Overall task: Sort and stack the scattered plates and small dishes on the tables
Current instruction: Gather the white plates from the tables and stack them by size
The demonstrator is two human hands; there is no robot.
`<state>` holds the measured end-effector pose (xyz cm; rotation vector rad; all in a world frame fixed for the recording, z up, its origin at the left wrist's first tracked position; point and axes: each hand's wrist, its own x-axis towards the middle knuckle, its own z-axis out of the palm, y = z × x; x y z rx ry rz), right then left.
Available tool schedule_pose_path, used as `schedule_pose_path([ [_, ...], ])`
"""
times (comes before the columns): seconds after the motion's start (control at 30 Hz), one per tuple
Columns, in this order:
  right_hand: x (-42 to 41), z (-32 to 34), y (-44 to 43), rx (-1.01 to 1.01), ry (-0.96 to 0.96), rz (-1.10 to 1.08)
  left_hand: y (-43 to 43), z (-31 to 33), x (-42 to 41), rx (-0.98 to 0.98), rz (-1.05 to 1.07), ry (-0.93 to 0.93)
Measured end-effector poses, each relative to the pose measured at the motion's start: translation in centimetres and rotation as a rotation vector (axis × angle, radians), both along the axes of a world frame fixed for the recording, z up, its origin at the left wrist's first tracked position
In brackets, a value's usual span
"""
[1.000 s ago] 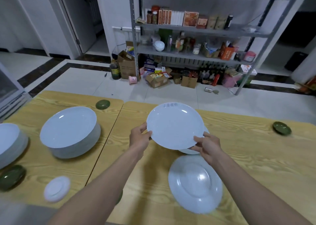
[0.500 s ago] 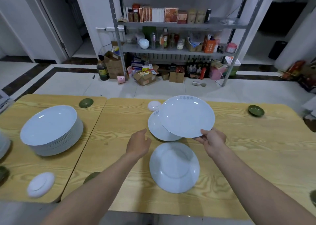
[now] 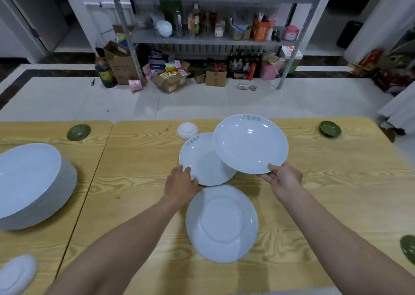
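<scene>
Grey printed characters mark the far rim of the raised white plate [image 3: 250,144] and the rim of the lower plate [image 3: 202,160]; both too blurred to read; print on the shelf's orange box [image 3: 260,31] equally illegible.

One wide-angle camera is worn on the person's head. It faces forward and down over the desk [image 3: 139,182], close enough that the left hand [image 3: 179,182] and the right hand [image 3: 285,180] sit mid-frame. The floor [image 3: 202,101] and the metal shelf [image 3: 224,40] fill the upper, farther half.
</scene>
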<state>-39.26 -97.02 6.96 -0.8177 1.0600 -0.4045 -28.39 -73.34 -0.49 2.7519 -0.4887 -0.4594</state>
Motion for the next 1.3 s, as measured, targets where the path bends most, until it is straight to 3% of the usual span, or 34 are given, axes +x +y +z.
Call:
schedule_pose_path([
  [0.2,1.4,-2.1,-0.2,0.052,0.046,-0.017,-1.6,-2.8,2.4,-0.204,0.372,0.266],
  [0.37,2.3,-2.8,0.2,0.099,0.033,-0.021,-2.5,-4.8,3.1,-0.382,0.498,0.288],
  [0.67,2.4,-2.4,0.4,0.118,-0.013,0.013,-2.9,-5.6,2.3,-0.939,0.933,0.453],
  [1.1,-2.1,3.0,2.3,0.018,-0.208,0.113,-0.2,2.7,-4.1,-1.485,1.044,0.433],
  [1.3,-5.1,5.4,5.8,0.047,-0.319,0.136,3.6,6.1,-10.0,-1.616,1.137,0.351],
])
